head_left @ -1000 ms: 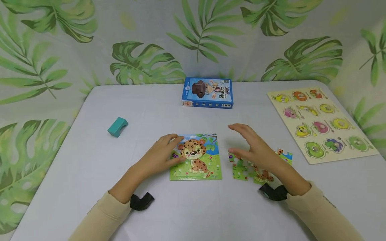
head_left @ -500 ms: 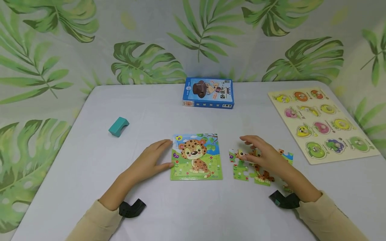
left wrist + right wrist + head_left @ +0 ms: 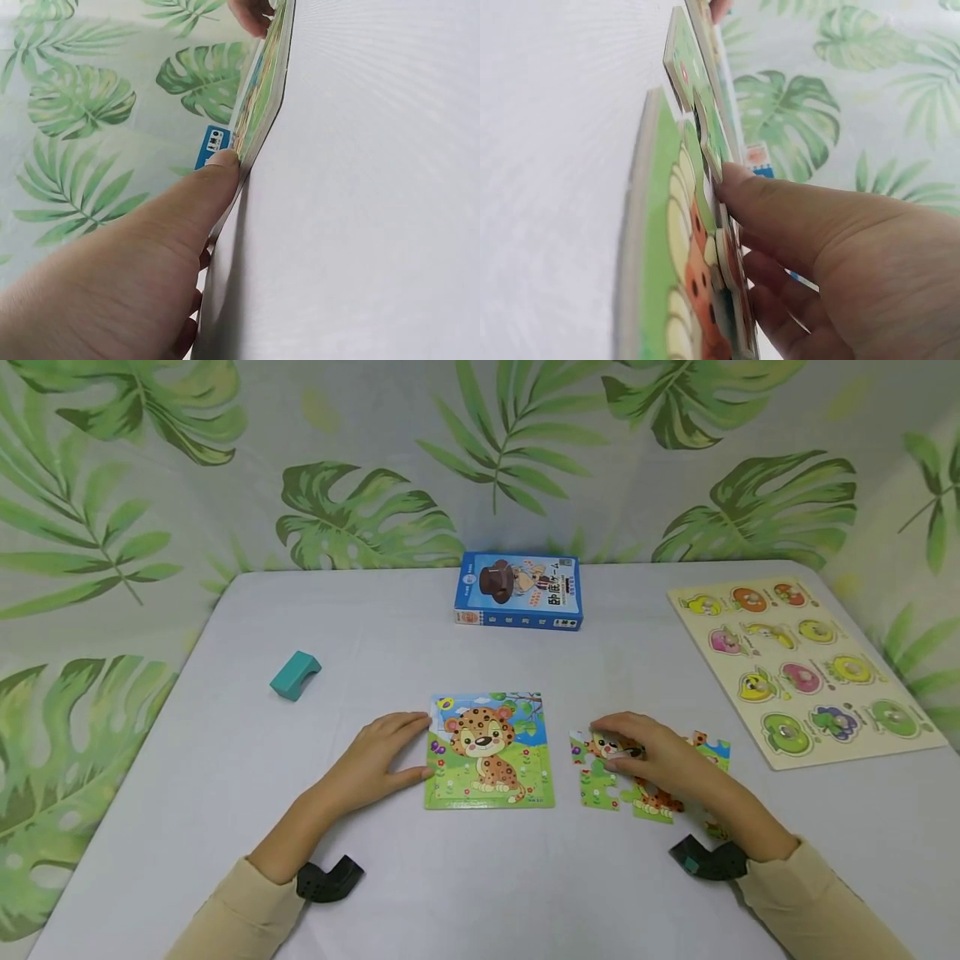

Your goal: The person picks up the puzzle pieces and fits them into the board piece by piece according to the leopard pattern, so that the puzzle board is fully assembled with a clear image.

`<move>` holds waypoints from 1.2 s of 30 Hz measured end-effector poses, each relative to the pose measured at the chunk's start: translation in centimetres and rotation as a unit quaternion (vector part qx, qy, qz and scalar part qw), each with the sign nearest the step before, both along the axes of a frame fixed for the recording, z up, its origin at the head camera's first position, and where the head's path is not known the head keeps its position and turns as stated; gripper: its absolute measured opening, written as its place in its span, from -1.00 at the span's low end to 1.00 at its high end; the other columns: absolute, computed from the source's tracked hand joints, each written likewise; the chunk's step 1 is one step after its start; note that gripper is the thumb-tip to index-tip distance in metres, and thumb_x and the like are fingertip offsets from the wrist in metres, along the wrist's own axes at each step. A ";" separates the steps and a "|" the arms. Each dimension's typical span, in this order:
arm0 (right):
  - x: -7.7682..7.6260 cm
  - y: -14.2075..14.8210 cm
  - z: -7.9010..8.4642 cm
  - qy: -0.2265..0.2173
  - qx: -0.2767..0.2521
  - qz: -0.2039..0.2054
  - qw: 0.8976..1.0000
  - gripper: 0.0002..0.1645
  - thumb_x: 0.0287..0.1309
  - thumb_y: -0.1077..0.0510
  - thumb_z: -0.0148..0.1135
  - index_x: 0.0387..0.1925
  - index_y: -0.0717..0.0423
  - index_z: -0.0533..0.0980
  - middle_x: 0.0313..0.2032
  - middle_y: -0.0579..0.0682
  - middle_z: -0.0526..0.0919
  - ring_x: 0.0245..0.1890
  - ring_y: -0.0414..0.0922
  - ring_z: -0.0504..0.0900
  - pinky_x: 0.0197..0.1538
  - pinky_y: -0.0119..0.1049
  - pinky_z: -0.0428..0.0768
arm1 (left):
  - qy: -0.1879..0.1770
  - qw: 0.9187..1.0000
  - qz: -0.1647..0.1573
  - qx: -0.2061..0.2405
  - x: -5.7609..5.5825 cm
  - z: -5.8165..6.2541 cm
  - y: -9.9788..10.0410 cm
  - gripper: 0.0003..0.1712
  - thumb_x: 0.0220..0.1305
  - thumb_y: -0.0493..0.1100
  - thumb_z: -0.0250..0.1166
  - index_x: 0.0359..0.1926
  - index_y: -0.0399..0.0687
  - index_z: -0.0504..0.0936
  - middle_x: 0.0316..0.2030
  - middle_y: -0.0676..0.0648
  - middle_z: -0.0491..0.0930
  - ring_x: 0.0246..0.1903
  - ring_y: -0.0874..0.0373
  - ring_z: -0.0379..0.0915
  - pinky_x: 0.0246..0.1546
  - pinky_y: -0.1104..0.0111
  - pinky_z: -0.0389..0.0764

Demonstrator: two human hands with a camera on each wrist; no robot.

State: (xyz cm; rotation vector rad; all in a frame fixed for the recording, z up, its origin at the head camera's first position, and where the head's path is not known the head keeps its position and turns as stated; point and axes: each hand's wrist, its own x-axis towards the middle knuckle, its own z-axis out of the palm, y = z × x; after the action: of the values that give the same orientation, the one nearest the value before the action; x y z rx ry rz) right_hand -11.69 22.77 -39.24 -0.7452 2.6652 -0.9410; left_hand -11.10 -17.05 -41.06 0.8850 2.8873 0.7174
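A square leopard puzzle board [image 3: 487, 750] lies flat on the white table, its picture whole. My left hand [image 3: 378, 756] rests at the board's left edge, thumb and fingertips touching it with fingers fairly straight. In the left wrist view, the thumb [image 3: 214, 172] lies against the board's rim. To the right lie several loose puzzle pieces [image 3: 600, 789] with leopard and grass parts. My right hand [image 3: 656, 756] is over them, pinching a puzzle piece [image 3: 602, 745] with the leopard's face between thumb and fingers. That hand covers some of the pieces.
A blue card-game box [image 3: 517, 592] lies at the back middle. A teal arch-shaped block [image 3: 296, 675] is at the left. At the right lies a wooden fruit peg board [image 3: 806, 672]. Leaf-print cloth [image 3: 525, 460] hangs behind the table.
My left hand has drawn back from over the board to its left edge. The right hand has come down onto the loose pieces, and its fingers have closed around one puzzle piece.
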 end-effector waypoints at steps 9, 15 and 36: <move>0.1 -0.2 -0.4 0.028 0.002 0.003 1.000 -0.46 0.06 0.13 0.25 0.12 0.14 0.41 0.07 0.10 0.39 0.08 0.07 0.34 0.04 0.00 0.37 | 0.000 1.000 -0.008 0.001 0.0 0.1 0.0 -0.23 0.09 0.20 0.21 0.26 -0.04 0.28 0.23 -0.05 0.23 0.23 0.00 0.01 0.18 0.07 0.03; 0.1 -0.3 0.0 0.050 -0.016 0.002 0.999 -0.47 0.07 0.14 0.24 0.10 0.21 0.41 0.05 0.12 0.38 -0.01 0.02 0.39 -0.08 -0.08 0.46 | -0.009 1.000 -0.009 -0.003 0.1 0.2 -0.1 -0.17 0.04 0.25 0.22 0.27 -0.04 0.27 0.24 -0.04 0.21 0.24 -0.01 -0.01 0.19 0.07 -0.01; 1.1 -10.3 3.2 0.151 -0.107 0.085 0.979 -0.47 -0.03 0.26 0.31 0.05 0.27 0.45 -0.02 0.05 0.41 -0.02 -0.09 0.37 -0.11 -0.26 0.49 | -0.020 0.999 -0.028 -0.016 0.1 0.1 -0.1 0.13 -0.18 0.49 0.19 0.31 -0.08 0.18 0.29 -0.04 0.11 0.27 0.00 -0.10 0.20 0.03 -0.05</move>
State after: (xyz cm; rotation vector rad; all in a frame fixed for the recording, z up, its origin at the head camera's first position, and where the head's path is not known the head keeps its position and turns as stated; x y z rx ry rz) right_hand -10.59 12.43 -36.06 -1.2331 2.7151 -1.1631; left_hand -10.95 -17.19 -40.91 0.9341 2.8190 0.6753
